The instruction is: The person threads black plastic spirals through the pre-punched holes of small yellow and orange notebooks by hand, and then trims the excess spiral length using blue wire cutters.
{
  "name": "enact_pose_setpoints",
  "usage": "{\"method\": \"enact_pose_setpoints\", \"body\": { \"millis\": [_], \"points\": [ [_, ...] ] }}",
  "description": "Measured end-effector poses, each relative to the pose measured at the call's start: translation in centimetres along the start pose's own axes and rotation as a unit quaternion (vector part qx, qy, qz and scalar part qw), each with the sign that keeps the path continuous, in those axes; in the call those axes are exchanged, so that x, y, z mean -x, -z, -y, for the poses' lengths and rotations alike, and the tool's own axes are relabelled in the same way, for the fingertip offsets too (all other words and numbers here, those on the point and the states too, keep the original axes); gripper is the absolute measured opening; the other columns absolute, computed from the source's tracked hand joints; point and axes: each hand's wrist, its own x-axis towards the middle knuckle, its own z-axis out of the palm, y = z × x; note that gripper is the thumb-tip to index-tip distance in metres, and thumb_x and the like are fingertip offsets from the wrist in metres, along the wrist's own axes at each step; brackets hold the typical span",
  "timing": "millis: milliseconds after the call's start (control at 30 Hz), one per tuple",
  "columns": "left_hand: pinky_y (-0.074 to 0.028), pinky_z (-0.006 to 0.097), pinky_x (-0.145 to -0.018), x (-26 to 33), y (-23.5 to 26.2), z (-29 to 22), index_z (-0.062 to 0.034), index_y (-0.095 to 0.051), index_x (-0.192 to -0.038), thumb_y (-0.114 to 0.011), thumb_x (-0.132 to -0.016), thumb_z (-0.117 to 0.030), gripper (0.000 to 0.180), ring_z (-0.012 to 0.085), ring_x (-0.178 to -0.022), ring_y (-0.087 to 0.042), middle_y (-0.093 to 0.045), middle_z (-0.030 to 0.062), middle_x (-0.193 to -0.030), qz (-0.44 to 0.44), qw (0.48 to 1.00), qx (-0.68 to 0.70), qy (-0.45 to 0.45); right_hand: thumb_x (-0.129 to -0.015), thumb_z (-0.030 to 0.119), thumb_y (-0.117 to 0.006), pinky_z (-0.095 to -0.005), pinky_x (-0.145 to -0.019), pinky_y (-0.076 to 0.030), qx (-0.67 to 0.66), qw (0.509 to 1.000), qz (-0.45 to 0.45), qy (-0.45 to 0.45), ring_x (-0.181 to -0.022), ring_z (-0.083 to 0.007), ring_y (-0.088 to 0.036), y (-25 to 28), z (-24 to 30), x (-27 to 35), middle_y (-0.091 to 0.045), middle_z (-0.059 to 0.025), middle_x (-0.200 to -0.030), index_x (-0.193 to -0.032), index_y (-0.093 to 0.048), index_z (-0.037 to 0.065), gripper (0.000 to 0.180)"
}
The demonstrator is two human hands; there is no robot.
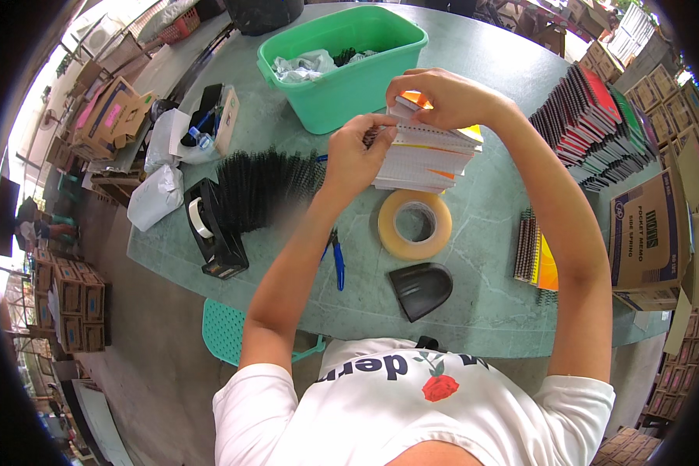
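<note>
Over the green table (489,295), both hands work on a small notepad held above a stack of lined notepads (423,159). My left hand (355,154) pinches the notepad's left edge, where a dark spiral binding shows. My right hand (443,97) grips the top notepad (408,107) from above, fingers curled over its orange and white cover. A pile of black spiral coils (264,186) lies just left of my left hand.
A roll of tan tape (415,224), a black tape dispenser (213,233), blue-handled pliers (338,260) and a black cap (419,289) lie near the front edge. A green tub (342,62) stands behind. Finished spiral notebooks (594,128) and cardboard boxes (648,229) fill the right side.
</note>
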Motion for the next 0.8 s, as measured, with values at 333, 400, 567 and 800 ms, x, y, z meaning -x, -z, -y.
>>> {"method": "enact_pose_setpoints", "body": {
  "millis": [333,400,567,800],
  "points": [
    [-0.046,0.022,-0.066,-1.5,-1.3,0.5,0.0066,-0.064,-0.099,-0.071,-0.083,-0.022,0.033,0.0068,-0.072,-0.056,-0.066,0.0047,-0.083,0.010,0.990,0.124,0.071,-0.070,0.003,-0.071,-0.0390,-0.086,-0.052,0.002,1.000,-0.004,-0.010,-0.095,-0.0289,-0.058,0.3,-0.2,0.2,-0.061,-0.0106,-0.107,-0.105,-0.058,0.008,0.038],
    [-0.046,0.022,-0.066,-1.5,-1.4,0.6,0.0064,-0.064,-0.099,-0.071,-0.083,-0.021,0.032,0.0067,-0.073,-0.056,-0.066,0.0049,-0.084,0.008,0.991,0.113,0.065,-0.070,0.004,-0.072,-0.0392,-0.087,-0.051,0.003,1.000,0.003,-0.014,-0.096,-0.0288,-0.058,0.4,-0.3,0.2,-0.061,-0.0104,-0.107,-0.107,-0.057,0.007,0.040],
    [-0.046,0.021,-0.067,-1.6,-1.6,1.0,0.0066,-0.064,-0.099,-0.069,-0.084,-0.019,0.030,0.0065,-0.074,-0.056,-0.066,0.0046,-0.084,0.002,0.992,0.111,0.062,-0.070,0.005,-0.073,-0.0395,-0.090,-0.050,-0.006,1.000,0.011,-0.025,-0.096,-0.0280,-0.058,0.6,-0.2,0.1,-0.062,-0.0097,-0.107,-0.109,-0.057,0.006,0.042],
    [-0.044,0.021,-0.064,-1.7,-2.1,1.5,0.0047,-0.064,-0.101,-0.068,-0.085,-0.017,0.028,0.0055,-0.072,-0.053,-0.064,0.0027,-0.082,-0.008,0.988,0.140,0.063,-0.069,0.004,-0.072,-0.0400,-0.090,-0.050,-0.040,0.999,-0.001,-0.022,-0.093,-0.0242,-0.059,0.7,-0.6,0.4,-0.063,-0.0074,-0.108,-0.109,-0.058,0.007,0.042]
  ]
}}
